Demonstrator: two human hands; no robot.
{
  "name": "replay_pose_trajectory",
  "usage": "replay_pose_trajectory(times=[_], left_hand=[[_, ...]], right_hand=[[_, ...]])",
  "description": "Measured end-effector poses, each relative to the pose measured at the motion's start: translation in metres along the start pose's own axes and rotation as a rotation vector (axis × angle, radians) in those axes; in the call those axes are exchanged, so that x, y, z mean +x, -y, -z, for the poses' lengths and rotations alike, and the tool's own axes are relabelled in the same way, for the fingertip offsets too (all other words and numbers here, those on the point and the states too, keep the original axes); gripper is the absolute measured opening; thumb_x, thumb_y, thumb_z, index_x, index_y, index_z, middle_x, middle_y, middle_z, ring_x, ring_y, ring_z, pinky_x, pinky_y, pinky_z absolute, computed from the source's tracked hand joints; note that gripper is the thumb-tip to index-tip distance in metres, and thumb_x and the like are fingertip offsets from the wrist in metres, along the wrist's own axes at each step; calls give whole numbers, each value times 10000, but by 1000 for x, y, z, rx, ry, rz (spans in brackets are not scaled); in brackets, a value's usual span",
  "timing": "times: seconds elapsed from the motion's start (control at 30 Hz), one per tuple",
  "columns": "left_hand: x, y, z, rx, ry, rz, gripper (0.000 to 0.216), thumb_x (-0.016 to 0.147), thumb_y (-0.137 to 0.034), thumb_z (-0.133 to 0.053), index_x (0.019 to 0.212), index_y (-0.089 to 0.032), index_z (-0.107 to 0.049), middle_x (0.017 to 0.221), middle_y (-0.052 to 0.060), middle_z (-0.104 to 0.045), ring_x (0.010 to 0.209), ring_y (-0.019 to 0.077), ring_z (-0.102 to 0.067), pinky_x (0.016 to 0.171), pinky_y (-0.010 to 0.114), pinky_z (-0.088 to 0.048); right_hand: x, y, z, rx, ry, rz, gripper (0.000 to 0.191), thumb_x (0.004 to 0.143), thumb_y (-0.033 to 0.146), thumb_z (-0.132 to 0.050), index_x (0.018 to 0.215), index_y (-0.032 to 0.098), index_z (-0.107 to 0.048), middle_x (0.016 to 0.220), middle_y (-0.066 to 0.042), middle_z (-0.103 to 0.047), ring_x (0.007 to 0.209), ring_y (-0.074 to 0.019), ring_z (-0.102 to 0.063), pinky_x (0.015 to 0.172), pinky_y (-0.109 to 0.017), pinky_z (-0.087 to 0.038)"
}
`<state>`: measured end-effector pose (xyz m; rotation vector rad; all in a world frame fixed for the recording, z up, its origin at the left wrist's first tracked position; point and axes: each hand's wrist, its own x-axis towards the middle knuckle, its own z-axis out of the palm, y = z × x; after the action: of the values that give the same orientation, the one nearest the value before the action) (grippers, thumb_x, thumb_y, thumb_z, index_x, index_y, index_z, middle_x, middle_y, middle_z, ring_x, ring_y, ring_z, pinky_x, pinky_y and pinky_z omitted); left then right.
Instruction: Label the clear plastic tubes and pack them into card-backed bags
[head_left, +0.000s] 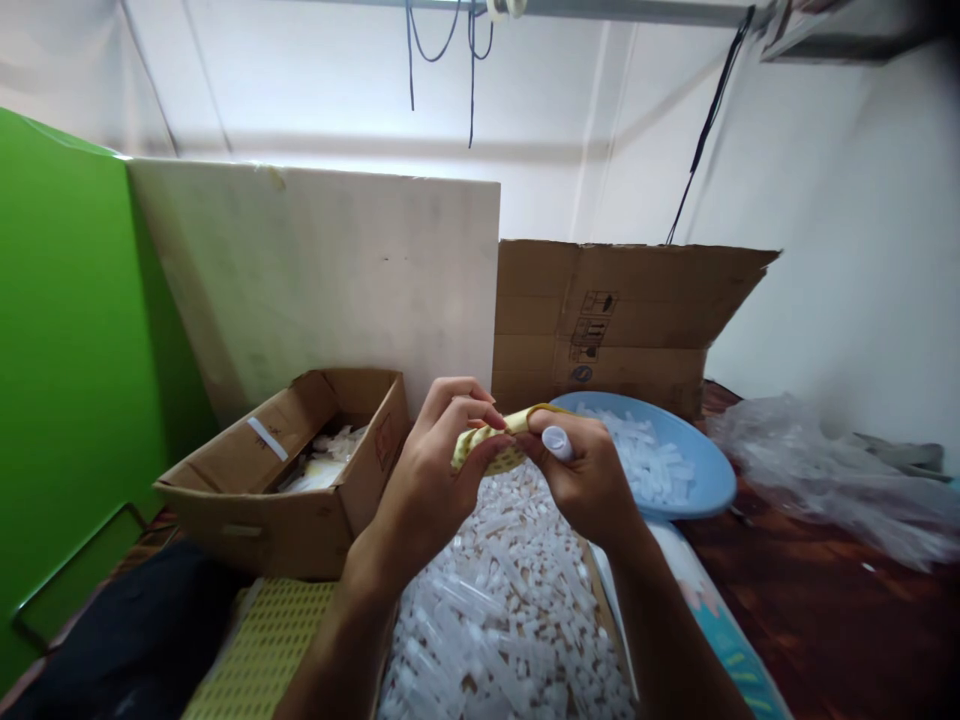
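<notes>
My left hand (pixel 431 470) grips a curled yellow sheet of small printed labels (pixel 491 462), thumb below and fingers above. Opposite it, my right hand (pixel 589 485) pinches the edge of the same sheet between thumb and fingertips. A white plastic tube (pixel 556 442) is tucked in my right hand, its round end facing me. Both hands are raised over a heap of small white caps and clear tubes (pixel 502 600). Exactly what the fingertips touch on the sheet is partly hidden.
An open cardboard box (pixel 300 530) with white pieces inside stands left. More yellow label sheets (pixel 262 640) lie in front of it. A blue basin (pixel 716 480) of white tubes sits right, near crumpled clear plastic (pixel 825 470). Cardboard (pixel 637 310) and a white panel (pixel 322 270) stand behind.
</notes>
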<state>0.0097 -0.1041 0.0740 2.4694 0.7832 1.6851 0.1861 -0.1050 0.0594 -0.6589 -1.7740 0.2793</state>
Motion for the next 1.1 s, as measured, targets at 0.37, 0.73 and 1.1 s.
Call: replay_pose_trajectory(times=[0.37,0.73,1.1], left_hand=[[0,-2,2,-2,8,-7,120,951,-90,-619,963,-210,-616,1083,44,-573,1015,166,-603,911,335,-540],[0,-1,3,-27,6,14,121,933,-104,-657,986,-211,-637,1100,40,-572,1016,162,-603,908,331,-537],[1,-6,6,-64,45,59,139,959,-62,-587,915,-190,-620,1082,33,-573,1005,134,-591,881,269,-523]], right_hand=[[1,1,2,-1,10,0,239,924,133,-579,696,208,-576,652,20,-537,585,-139,-476,600,-279,-392],[2,4,4,12,17,16,233,904,73,-562,715,209,-582,655,26,-528,596,-132,-476,608,-268,-382],[0,3,0,37,53,16,256,884,31,-573,702,207,-545,666,42,-513,612,-119,-482,618,-255,-371]])
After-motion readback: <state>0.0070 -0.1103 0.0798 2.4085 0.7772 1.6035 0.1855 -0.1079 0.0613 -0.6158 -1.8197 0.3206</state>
